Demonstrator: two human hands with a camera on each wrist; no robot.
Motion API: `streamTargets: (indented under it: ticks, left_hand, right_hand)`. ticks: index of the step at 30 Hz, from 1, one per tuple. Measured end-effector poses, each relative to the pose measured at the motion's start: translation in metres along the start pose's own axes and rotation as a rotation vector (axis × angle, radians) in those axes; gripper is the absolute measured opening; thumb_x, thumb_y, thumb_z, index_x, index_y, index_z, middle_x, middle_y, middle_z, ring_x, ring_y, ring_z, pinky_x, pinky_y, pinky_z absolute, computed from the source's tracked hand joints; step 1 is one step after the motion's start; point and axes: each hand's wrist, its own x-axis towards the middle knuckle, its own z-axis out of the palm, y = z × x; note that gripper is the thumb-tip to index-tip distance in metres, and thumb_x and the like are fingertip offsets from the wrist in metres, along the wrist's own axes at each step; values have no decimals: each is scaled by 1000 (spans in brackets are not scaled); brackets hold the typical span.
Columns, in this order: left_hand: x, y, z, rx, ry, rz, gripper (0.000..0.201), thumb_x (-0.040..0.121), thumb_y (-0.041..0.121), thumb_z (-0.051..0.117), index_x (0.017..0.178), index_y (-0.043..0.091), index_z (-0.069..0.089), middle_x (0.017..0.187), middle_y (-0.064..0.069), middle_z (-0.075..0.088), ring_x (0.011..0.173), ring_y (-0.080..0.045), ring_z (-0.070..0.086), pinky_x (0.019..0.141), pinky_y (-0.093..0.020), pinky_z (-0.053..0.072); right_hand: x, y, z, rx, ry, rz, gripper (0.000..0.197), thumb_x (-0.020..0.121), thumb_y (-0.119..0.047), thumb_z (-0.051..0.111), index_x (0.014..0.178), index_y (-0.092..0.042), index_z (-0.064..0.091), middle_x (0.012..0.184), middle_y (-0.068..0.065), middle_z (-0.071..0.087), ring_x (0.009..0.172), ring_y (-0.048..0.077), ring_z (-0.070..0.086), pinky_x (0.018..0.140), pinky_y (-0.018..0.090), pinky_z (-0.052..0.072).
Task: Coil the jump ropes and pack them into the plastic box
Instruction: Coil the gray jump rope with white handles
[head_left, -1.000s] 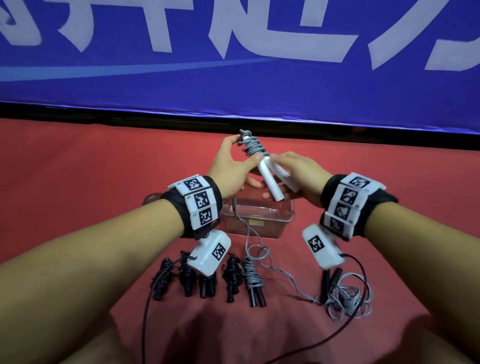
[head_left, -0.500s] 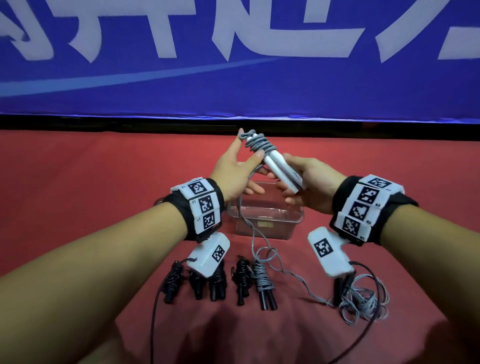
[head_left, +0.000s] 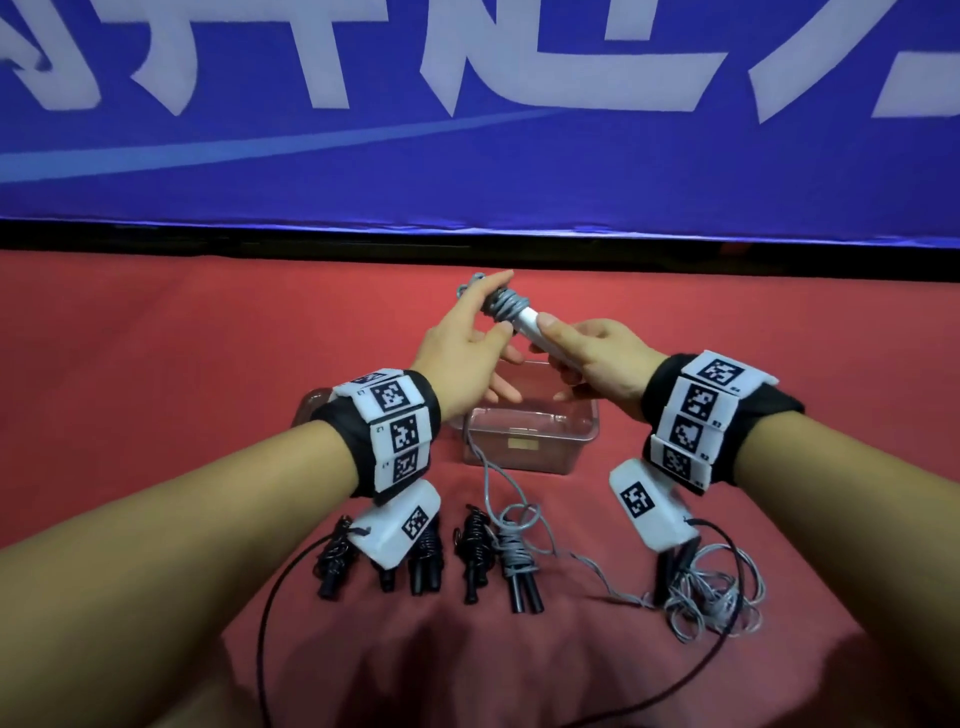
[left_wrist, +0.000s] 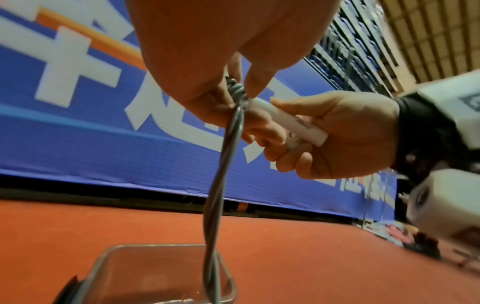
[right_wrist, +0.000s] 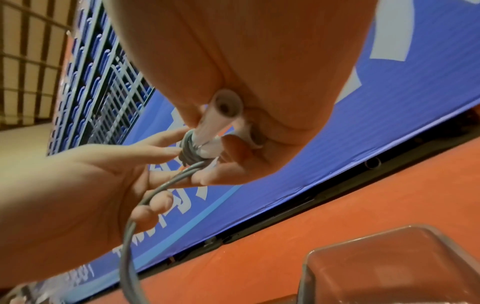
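My right hand (head_left: 587, 358) grips a pair of white jump-rope handles (head_left: 540, 338) above the clear plastic box (head_left: 524, 452). Grey cord is coiled (head_left: 506, 304) round the handles' far end. My left hand (head_left: 470, 332) pinches the cord at that coil (left_wrist: 237, 90) with thumb and fingers. From there the cord (left_wrist: 221, 174) hangs past the box (left_wrist: 155, 273) to the floor. The right wrist view shows the handle ends (right_wrist: 215, 121), the coil (right_wrist: 189, 148) and the cord crossing my left palm (right_wrist: 130, 236). Nothing shows inside the box (right_wrist: 389, 267).
On the red floor near me lies a row of coiled ropes: black bundles (head_left: 426, 558) and a grey one with black handles (head_left: 517, 566). A loose grey tangle (head_left: 717, 592) lies at the right. A blue banner wall (head_left: 467, 156) closes the far side.
My left hand has moved from under the coil to over its far end, taking the cord round the handles. The handles now tip further left in my right hand.
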Motion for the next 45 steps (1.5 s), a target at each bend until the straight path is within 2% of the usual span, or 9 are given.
streamTargets:
  ticks: [6,9,11,18,22,26,30,40,45]
  left_hand:
    - [3,1,-3,-83,-86,-43,54,107,24,47,152,50,30,134,2,56,60,-29,75,40,-22,43]
    - [3,2,-5,-66,-32,7,51,107,28,48,151,49,34,124,16,53,56,-27,73,42,-21,46]
    - [4,0,-5,-61,-11,17,50,107,29,48,150,51,34,119,21,53,54,-27,72,43,-21,49]
    - [9,-9,-1,1,38,82,35,105,29,51,136,44,46,107,-8,70,46,-27,67,47,-28,51]
    - [9,-10,-2,-41,54,147,24,105,22,52,124,36,49,88,-14,70,39,-21,58,41,-22,42]
    - [6,-10,-2,-60,22,181,25,105,19,51,127,31,48,72,4,65,42,-20,61,42,-19,41]
    - [5,-10,-2,-54,-25,176,30,107,22,49,133,37,45,61,12,62,49,-23,67,42,-23,44]
    - [7,-10,3,-35,-21,124,57,107,29,47,151,56,26,99,-2,69,81,-35,74,67,-53,63]
    - [3,-4,5,-47,-77,63,59,108,25,43,154,56,20,99,-10,72,60,-23,72,60,-35,60]
  right_hand:
    - [3,5,1,-207,-32,-105,48,96,-54,55,58,-24,57,54,-9,38,49,11,41,66,47,57]
    - [2,1,3,-290,36,-155,27,93,-47,64,88,-20,64,63,-2,59,55,18,60,67,49,60]
    - [3,3,3,-352,78,-150,43,87,-50,70,103,-12,56,73,4,70,62,23,71,66,47,59]
    - [1,3,5,-623,156,-212,53,80,-49,78,102,-14,45,67,0,70,59,23,68,61,42,56]
    - [-3,-3,9,-314,76,-119,46,84,-33,79,102,-12,43,75,8,75,59,22,72,58,37,58]
    - [-13,-13,4,268,-155,241,45,103,-46,45,115,-4,57,87,22,72,69,31,71,55,30,59]
    - [-11,-8,-4,292,-129,325,52,104,-46,36,125,-4,58,72,13,65,59,24,61,51,29,53]
    - [-6,-4,-4,144,36,34,37,100,-49,51,103,-14,63,68,3,54,50,11,42,45,21,33]
    - [-2,-2,-7,-70,107,-132,34,99,-47,55,80,-22,68,64,1,52,55,14,41,53,27,35]
